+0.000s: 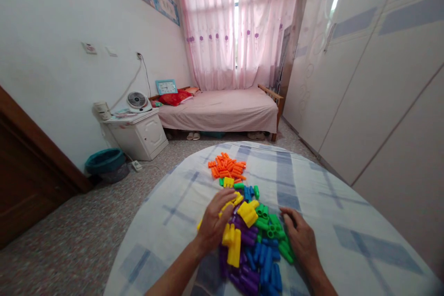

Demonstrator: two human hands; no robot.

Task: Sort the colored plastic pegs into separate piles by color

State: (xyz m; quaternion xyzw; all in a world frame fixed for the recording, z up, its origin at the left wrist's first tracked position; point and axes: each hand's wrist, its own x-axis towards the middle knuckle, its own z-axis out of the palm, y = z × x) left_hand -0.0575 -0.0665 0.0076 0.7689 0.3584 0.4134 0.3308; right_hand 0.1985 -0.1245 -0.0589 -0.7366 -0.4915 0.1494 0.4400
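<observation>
A heap of plastic tube-shaped building blocks lies on the cloth-covered table, grouped loosely by colour. My left hand [215,222] is curled round some yellow blocks [237,199] at the heap's left side, its palm partly hiding them. More yellow blocks [234,247] rest nearer to me, on top of purple blocks [248,275]. My right hand [302,237] rests at the heap's right edge beside the green blocks [274,226], fingers a little apart and nothing visible in them. Blue blocks [267,263] lie between my forearms. Orange blocks [227,167] form a separate pile beyond.
The round table [145,236] has a blue-and-white checked cloth. Past it stand a bed [222,111], a white bedside cabinet [142,136] with a small fan [138,101], and a bin [107,164]. Tall wardrobe doors [364,78] line the right side.
</observation>
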